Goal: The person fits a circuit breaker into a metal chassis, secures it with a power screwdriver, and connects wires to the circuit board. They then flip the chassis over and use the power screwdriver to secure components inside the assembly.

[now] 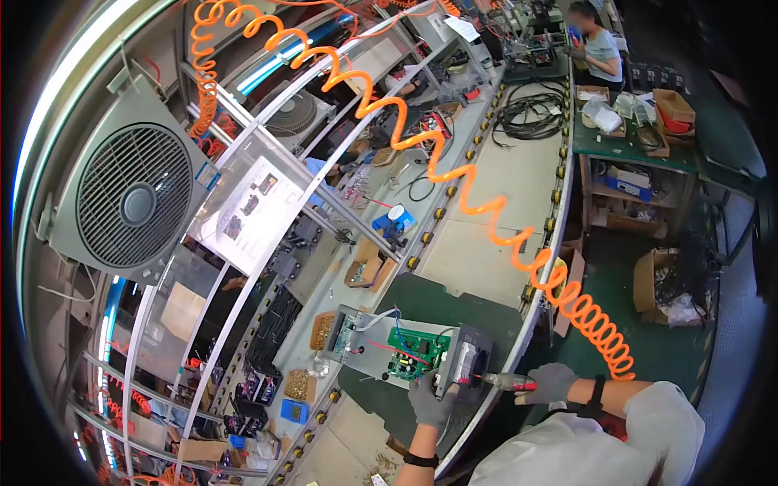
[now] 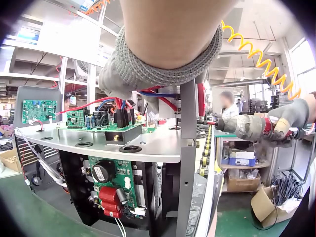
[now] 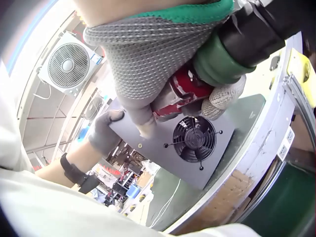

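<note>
A grey metal machine case (image 1: 381, 356) lies on the dark green mat, a green circuit board (image 1: 415, 354) with red and blue wires on it. My gloved left hand (image 1: 432, 402) grips the edge of its end panel (image 3: 163, 145), which carries a round black fan (image 3: 194, 139). In the right wrist view the left thumb shows at that edge. My gloved right hand (image 1: 551, 383) holds a red and grey power screwdriver (image 1: 506, 381), fingers wrapped round its body. The tool's tip points at the end panel's outer face. Below the case's metal shelf sit red components (image 2: 110, 200).
An orange coiled hose (image 1: 470, 194) hangs across the line to the right. Parts boxes (image 1: 322, 330) and a blue bin (image 1: 294, 411) stand along the far side. A cable bundle (image 1: 531, 112) lies farther up. Another person (image 1: 601, 53) sits at the far bench.
</note>
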The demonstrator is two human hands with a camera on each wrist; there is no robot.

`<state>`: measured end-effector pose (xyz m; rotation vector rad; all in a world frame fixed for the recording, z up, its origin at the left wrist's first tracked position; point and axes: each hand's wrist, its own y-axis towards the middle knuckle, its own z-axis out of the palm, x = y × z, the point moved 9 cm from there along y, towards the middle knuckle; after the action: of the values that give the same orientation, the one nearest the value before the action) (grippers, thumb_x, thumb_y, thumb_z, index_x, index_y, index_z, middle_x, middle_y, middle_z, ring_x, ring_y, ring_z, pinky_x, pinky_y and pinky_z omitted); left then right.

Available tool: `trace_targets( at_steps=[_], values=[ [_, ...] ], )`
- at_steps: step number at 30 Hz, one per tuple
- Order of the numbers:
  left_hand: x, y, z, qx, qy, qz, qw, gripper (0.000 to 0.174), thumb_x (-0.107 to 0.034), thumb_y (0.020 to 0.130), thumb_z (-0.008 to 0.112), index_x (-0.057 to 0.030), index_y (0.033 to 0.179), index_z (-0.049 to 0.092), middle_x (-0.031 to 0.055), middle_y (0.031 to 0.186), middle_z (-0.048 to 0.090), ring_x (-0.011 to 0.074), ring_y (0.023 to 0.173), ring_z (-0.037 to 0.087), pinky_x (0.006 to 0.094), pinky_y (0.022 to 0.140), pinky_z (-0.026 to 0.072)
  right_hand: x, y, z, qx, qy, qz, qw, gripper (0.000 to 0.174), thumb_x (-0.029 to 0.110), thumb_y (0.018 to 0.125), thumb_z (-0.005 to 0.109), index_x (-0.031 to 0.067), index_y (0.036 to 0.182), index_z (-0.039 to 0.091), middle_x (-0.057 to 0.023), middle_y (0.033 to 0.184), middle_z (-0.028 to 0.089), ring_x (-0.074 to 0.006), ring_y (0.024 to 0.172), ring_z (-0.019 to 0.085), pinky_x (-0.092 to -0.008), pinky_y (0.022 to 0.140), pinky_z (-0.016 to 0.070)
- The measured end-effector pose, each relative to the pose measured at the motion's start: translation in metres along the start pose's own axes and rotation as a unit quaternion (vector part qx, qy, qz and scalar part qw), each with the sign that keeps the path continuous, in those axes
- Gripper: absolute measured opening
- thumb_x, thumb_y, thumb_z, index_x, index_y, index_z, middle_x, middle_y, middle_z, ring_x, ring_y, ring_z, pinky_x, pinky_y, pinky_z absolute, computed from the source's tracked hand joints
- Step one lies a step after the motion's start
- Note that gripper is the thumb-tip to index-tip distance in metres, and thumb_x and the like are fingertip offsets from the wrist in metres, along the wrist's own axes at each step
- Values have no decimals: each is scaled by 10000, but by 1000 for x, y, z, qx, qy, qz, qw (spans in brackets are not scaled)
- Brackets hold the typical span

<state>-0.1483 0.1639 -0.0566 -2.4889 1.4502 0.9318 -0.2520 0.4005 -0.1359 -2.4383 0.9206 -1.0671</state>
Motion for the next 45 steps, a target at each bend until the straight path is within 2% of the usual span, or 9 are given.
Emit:
trace_targets(
  at_steps=[8,11,13,17,19,22,27,36,45],
  values=[
    [-9,-25,-16,-107,-25,59,992,629,-358,668,714,-56,1193,540,138,1101,554,298,989,485,403,899,374,-15,13,25,32,96,-34,994,696,725,699,576,50,851,647,-121,799,654,-279,718,640,-350,663,493],
    [71,-80,-9,-162,-348,-176,907,505,-101,732,718,-47,1185,502,90,989,569,190,906,545,304,740,464,-49,2,80,246,367,99,892,461,532,757,690,79,786,608,-25,627,562,-98,488,526,-231,425,389],
    [85,-128,61,45,-767,-337,544,458,-78,764,596,-24,1211,512,101,1147,551,186,876,530,315,814,437,-47,-17,68,229,357,79,902,476,558,756,668,95,710,572,-11,608,539,-106,479,507,-241,427,390],
    [111,-202,100,99,-656,-515,543,459,106,792,446,-17,1230,510,102,1165,565,184,844,557,318,812,476,-42,-56,59,209,314,107,920,438,532,785,642,97,756,595,20,590,478,-96,487,475,-239,438,386],
    [85,-195,84,26,-628,-571,529,86,-63,900,575,-89,973,612,27,713,596,54,423,400,173,440,442,-45,-65,58,195,307,158,918,420,511,795,641,93,818,614,22,597,467,-92,494,469,-233,442,383],
    [116,-212,115,66,-611,-574,542,506,191,801,351,-7,1238,509,114,1186,576,198,898,575,326,848,491,-41,-84,64,174,346,147,910,488,529,768,689,64,879,592,-10,637,495,-112,518,490,-244,458,392],
    [97,-221,118,131,-642,-503,564,502,182,830,387,-33,1276,468,143,1309,516,259,1149,540,335,944,475,-26,-110,80,226,299,183,909,507,526,762,677,61,957,619,9,629,468,-95,516,440,-231,452,354],
    [136,-238,112,98,-645,-455,605,540,162,795,539,-26,1280,396,179,1214,537,287,1083,568,377,929,492,35,-131,81,163,248,86,951,607,651,709,653,61,845,603,-10,633,479,-147,561,464,-298,528,364],
    [69,-166,54,121,-655,-319,674,296,-31,874,603,-21,1150,498,92,905,572,167,748,572,243,615,486,55,-126,100,106,305,111,940,569,624,721,647,61,710,565,-19,601,471,-148,538,462,-291,514,349]
  ],
)
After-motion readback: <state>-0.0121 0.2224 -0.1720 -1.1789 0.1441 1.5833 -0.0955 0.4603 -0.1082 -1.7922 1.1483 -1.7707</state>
